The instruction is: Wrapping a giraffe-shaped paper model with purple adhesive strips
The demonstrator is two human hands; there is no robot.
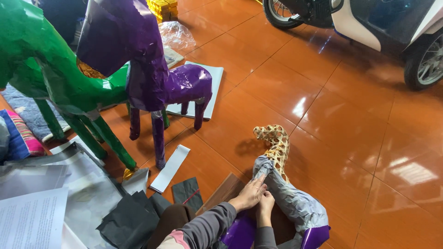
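A woven bamboo horse frame point(276, 146) lies on the tiled floor, its head and neck bare and its body wrapped in grey paper point(295, 203). My left hand point(250, 192) presses the grey paper at the base of the neck. Just beside it, my right hand point(265, 207) pinches the same paper on the chest. Purple glossy paper point(316, 236) covers the lower end of the frame and also shows under my arms. A finished purple paper horse point(152, 74) and a green paper horse point(50, 69) stand to the left.
Grey, dark and white paper sheets point(69, 193) lie at the lower left, with a white strip point(170, 168) near them. A scooter point(369, 27) is parked at the top right. A stack of yellow paper point(164, 8) and a clear plastic bag point(177, 36) sit at the top.
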